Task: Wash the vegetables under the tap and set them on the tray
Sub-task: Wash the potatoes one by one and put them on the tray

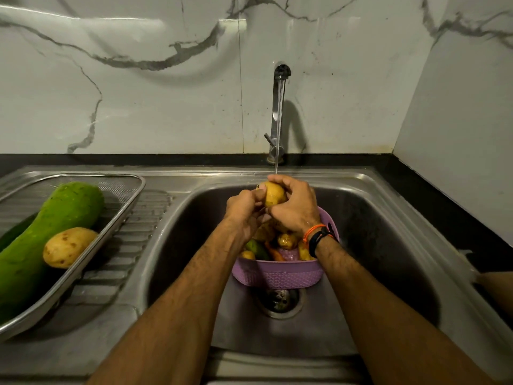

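Both hands, left hand (244,211) and right hand (295,207), grip a wet potato (273,194) under the tap (279,112); it may slip into the basket (277,273) at six o'clock.

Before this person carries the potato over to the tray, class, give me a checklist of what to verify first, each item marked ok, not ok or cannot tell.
1. Water reaches the potato: the stream from the tap falls onto it. Ok.
2. Secure hold: the left hand and the right hand both grip the potato. Ok.
3. Potato fully rinsed: its far side is hidden. Cannot tell.
4. Room on the tray: a green gourd and a washed potato lie there, with bare mesh at the far end. Ok.
5. More vegetables left in the purple basket: several show. Not ok, task unfinished.
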`<state>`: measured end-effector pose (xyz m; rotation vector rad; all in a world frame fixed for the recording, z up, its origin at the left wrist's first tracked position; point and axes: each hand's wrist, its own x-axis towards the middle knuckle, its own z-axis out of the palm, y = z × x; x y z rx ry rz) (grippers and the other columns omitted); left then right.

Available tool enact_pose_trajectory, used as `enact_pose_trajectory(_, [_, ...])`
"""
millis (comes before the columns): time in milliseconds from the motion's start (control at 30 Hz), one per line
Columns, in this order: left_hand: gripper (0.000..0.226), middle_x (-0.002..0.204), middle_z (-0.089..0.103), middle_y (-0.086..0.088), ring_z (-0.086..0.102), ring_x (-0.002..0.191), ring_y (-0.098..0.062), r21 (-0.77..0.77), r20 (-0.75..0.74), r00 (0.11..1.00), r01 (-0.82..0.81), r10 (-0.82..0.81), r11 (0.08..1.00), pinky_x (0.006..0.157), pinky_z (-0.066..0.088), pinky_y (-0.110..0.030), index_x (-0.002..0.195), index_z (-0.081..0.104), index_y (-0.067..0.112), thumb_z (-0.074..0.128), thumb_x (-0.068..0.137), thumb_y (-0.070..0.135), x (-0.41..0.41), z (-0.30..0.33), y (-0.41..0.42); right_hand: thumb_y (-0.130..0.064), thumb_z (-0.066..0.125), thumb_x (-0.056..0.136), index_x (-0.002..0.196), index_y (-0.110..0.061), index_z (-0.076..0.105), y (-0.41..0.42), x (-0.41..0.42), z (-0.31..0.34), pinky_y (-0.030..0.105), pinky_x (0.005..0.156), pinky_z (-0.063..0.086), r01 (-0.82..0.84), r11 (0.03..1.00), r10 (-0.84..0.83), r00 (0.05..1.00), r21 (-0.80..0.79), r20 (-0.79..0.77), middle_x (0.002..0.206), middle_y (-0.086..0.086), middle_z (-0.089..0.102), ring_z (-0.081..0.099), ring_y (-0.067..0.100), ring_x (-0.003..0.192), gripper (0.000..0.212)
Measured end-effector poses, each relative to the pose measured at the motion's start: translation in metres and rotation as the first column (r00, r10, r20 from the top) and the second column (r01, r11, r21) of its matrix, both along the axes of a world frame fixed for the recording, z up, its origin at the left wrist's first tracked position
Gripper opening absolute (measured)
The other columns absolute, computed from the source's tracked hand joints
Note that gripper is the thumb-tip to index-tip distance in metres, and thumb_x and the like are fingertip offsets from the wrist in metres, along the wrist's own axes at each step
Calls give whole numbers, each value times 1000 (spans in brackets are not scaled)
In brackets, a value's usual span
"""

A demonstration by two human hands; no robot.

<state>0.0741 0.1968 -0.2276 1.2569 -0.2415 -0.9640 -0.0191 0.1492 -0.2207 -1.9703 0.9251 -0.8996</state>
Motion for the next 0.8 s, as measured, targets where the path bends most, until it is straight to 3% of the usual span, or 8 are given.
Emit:
enact_pose_trajectory(100, [19, 90, 69, -18, 67, 76, -25, -36, -38, 997, -64, 63, 997, 83, 57, -44, 109, 65, -1, 63, 93, 10, -3, 0, -2, -7, 75, 69, 128, -22, 59, -1, 1, 0, 23, 84, 44, 51, 999, -51, 997, -6, -49, 123, 2, 59, 53, 16, 106, 63])
enact_pose_trajectory(233, [7, 79, 68, -14, 65, 76, -26, -64, -24, 997, -70, 69, 996, 80, 56, -45, 95, 67, 4, 61, 92, 3, -7, 1, -5, -7, 71, 77, 127, -21, 60, -2, 4, -5, 18, 74, 43, 125, 992, -125, 991, -1, -47, 127, 7, 58, 53, 16, 100, 53])
enact_pose_trajectory(367, [11, 90, 72, -13, 68, 87, -27, -42, 62, 997, -39, 42, 998, 82, 59, -44, 100, 71, 9, 65, 91, 8, -10, -1, -5, 3, 68, 74, 130, -23, 59, -5, -1, -5, 20, 86, 42, 30, 1000, -31, 995, -3, -92, 129, 6, 59, 56, 20, 115, 63])
enact_pose_trajectory(433, [14, 89, 71, -13, 68, 83, -26, -53, 33, 994, -98, 100, 994, 81, 60, -45, 103, 71, 7, 65, 90, 5, -12, 0, -4, 2, 70, 75, 129, -21, 60, -3, -1, -6, 21, 86, 43, 36, 999, -38, 994, -21, -100, 126, 6, 61, 57, 17, 111, 59])
enact_pose_trajectory(567, [9, 78, 69, -11, 67, 78, -24, -81, 19, 990, -141, 142, 987, 75, 59, -40, 85, 69, 8, 65, 90, 2, -13, 2, -1, -6, 73, 75, 123, -17, 63, 3, 2, -5, 21, 82, 47, 70, 997, -71, 994, -12, -81, 115, 4, 66, 61, 15, 100, 50])
enact_pose_trajectory(700, [6, 87, 70, -14, 68, 88, -27, -63, 33, 994, -106, 108, 992, 74, 59, -41, 83, 69, 7, 68, 87, 2, -11, 0, 1, -5, 69, 79, 122, -15, 61, 9, 1, 1, 20, 79, 41, 36, 999, -36, 994, -1, -107, 107, 0, 56, 51, 12, 95, 45])
enact_pose_trajectory(800, [7, 102, 70, -16, 67, 98, -29, -55, 35, 998, -45, 46, 997, 79, 58, -42, 93, 69, 9, 68, 87, 6, -11, 2, 3, -2, 67, 82, 132, -16, 54, 8, -4, 5, 18, 81, 36, -4, 1000, 2, 990, -16, -138, 122, 4, 53, 38, 6, 97, 54])
